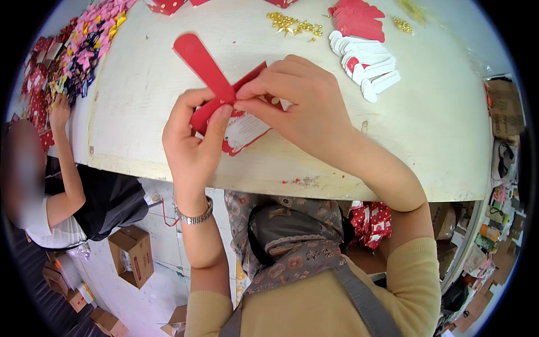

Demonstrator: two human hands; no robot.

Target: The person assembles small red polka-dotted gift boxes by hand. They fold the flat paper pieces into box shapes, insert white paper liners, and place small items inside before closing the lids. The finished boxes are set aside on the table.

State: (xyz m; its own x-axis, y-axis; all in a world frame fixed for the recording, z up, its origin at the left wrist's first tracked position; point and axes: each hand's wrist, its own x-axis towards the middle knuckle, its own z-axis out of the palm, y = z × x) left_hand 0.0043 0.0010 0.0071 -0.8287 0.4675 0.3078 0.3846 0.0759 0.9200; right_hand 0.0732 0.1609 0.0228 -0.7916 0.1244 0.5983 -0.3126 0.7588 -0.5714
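Observation:
A small red card box (247, 135) with pale polka dots and a white inside stands tilted on the table between my hands. A long red card strip (202, 62) with a rounded end rises from its far-left side. My left hand (193, 126) is closed on the strip's lower part, thumb in front, beside the box wall. The thumb and forefinger of my right hand (303, 95) pinch together right where strip and box meet. Whatever is between those fingertips is too small or hidden to make out.
Gold metal paper fasteners (292, 25) lie at the far side. Beyond my right hand are stacked red strips (356, 19) and white-backed strips (370, 62). At the left, a person (67, 163) reaches toward a heap of coloured bows (84, 53). Cardboard boxes (132, 255) stand on the floor.

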